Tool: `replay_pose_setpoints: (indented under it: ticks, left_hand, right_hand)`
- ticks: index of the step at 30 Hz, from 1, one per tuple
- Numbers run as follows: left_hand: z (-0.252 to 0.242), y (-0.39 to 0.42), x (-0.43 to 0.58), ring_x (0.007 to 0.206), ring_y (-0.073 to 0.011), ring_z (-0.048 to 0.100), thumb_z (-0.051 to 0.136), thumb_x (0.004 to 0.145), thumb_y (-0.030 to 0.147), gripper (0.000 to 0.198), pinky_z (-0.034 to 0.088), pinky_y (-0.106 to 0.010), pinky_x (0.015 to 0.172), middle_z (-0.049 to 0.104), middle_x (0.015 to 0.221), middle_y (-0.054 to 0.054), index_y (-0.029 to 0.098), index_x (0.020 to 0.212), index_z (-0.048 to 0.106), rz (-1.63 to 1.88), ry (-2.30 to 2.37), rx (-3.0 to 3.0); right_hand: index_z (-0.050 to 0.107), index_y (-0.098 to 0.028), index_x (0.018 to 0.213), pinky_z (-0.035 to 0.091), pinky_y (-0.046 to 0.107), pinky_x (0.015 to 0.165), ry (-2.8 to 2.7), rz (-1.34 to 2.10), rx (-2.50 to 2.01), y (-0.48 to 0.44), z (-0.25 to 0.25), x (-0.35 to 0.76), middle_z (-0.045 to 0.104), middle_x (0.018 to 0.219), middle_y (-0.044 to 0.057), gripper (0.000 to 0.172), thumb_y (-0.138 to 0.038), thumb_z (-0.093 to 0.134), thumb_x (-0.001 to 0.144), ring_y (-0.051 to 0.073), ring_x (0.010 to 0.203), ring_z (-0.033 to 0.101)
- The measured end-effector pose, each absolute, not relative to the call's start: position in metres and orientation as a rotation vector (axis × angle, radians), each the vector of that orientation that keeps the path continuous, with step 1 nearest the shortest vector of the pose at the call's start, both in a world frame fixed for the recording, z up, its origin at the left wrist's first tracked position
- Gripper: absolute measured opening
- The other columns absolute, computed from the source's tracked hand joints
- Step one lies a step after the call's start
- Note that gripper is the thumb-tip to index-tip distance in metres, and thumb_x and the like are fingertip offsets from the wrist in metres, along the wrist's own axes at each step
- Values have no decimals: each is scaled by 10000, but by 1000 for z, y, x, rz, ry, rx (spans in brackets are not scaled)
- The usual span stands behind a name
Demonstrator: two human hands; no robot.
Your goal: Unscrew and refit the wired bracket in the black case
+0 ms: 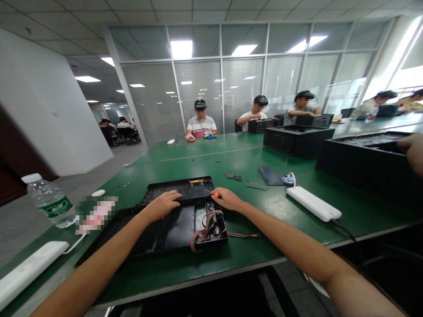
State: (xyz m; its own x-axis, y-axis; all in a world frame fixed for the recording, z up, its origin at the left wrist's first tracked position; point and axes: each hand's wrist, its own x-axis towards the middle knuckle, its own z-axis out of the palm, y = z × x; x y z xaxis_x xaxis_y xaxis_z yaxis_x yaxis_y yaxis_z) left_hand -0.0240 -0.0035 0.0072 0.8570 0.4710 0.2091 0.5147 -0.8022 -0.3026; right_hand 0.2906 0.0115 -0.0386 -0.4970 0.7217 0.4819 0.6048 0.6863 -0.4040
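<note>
In front of me on the green table (185, 274) lies a black metal computer case part (161, 231), with a raised black panel (185, 189) along its far side. My left hand (165, 203) rests on the near edge of that panel, fingers stretched out and holding nothing. With my right hand (228, 199) I grip a screwdriver (216, 194) with an orange handle; its thin shaft points left over the panel's right end. A brass-coloured strip (196, 182) sits at the panel's far edge. Multicoloured ribbon wires (207, 224) loop over the case's right corner and trail onto the table.
A water bottle (51, 202) and a white power strip (33, 268) stand at left. Another power strip (313, 203) lies at right, near dark metal scraps (233, 176). Black computer cases (297, 141) stand at far right, one touched by another person's hand (413, 152). Several people sit opposite.
</note>
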Motion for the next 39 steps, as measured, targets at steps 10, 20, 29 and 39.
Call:
replay_pose_setpoints:
  ticks: [10, 20, 29, 39]
  left_hand:
    - [-4, 2, -18, 1124, -206, 421, 463, 857, 140, 158, 378, -399, 962, 534, 1105, -106, 138, 811, 614, -235, -643, -2675]
    - [12, -8, 26, 944, -178, 534, 331, 915, 171, 209, 428, -327, 861, 573, 990, -99, 134, 942, 535, -266, -770, -2757]
    - [10, 14, 85, 800, -139, 615, 539, 828, 242, 223, 449, -232, 767, 664, 860, -51, 123, 1012, 580, -509, -920, -3179]
    - [-13, 18, 85, 854, -134, 621, 523, 842, 262, 195, 446, -204, 795, 680, 905, -40, 149, 888, 675, -682, -893, -3177]
  right_hand:
    - [611, -176, 959, 416, 278, 784, -2254, 258, -1009, 10, -36, 290, 621, 956, 61, 230, -306, 456, 850, 154, 869, 562]
    - [534, -186, 1079, 413, 287, 797, -2177, 192, -1000, 11, -35, 290, 571, 996, 63, 314, -376, 457, 841, 164, 900, 536]
    - [355, -175, 981, 413, 268, 661, -1838, 218, -1122, 22, -33, 306, 467, 823, 16, 291, -296, 482, 749, 130, 674, 470]
    - [319, -196, 941, 395, 264, 638, -1879, 269, -1114, 25, -37, 306, 440, 847, 13, 279, -288, 483, 735, 122, 663, 455]
